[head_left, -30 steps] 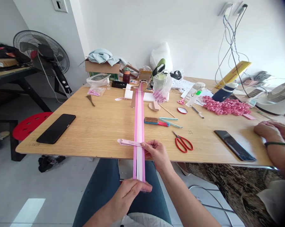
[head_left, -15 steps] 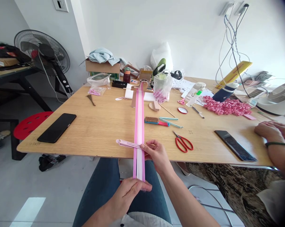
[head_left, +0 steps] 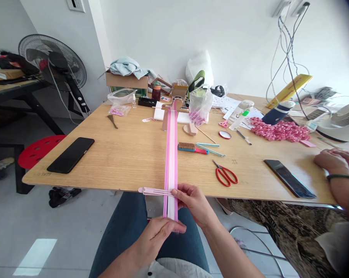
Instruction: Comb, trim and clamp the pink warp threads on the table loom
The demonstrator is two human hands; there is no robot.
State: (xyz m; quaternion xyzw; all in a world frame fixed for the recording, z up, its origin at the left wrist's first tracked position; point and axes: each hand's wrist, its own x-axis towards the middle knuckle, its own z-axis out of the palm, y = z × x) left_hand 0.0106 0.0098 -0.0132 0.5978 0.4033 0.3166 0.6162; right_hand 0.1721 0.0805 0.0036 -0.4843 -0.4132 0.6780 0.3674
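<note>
A long flat band of pink and white threads point(head_left: 171, 154) runs from a clip point(head_left: 177, 102) at the back of the table toward me, past the front edge. My left hand point(head_left: 163, 231) is closed around the near end of the threads, above my lap. A long, slim pale pink slotted strip point(head_left: 155, 191) lies crosswise over the band by the table edge. My right hand point(head_left: 190, 199) pinches its right end between thumb and fingers, at the band's right side. The fingers under the band are partly hidden.
Right of the band lie a brush point(head_left: 193, 148), red-handled scissors point(head_left: 225, 173) and a tape roll point(head_left: 224, 134). Phones lie at left point(head_left: 71, 155) and right point(head_left: 289, 178). Another person's hands point(head_left: 335, 160) rest at the right edge. A plastic bag point(head_left: 200, 104) stands behind.
My right hand has slid the pale pink strip along the band toward me, closer to my left hand. My left hand keeps its hold on the thread ends.
</note>
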